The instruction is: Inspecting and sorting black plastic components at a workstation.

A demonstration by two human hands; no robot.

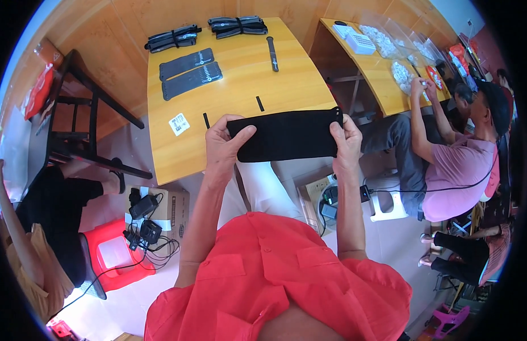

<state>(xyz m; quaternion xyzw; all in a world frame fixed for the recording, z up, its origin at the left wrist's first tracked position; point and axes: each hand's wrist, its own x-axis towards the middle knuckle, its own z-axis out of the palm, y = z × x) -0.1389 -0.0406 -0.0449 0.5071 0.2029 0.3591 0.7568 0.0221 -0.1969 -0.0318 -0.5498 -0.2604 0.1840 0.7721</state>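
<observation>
A wide black fabric band is stretched level between my two hands, over the near edge of the wooden table. My left hand pinches its left end, thumb on top. At the other end, my right hand grips it near a corner with small light dots. Just beyond lie two short black strips and a white printed label. Two flat dark bands rest side by side farther left. A narrow dark strap lies toward the far right.
Tied bundles of dark bands sit at the table's far edge. To the right, a person in a pink shirt handles small white pieces at another table. Cardboard boxes with adapters and cables, and a red stool, stand on the floor.
</observation>
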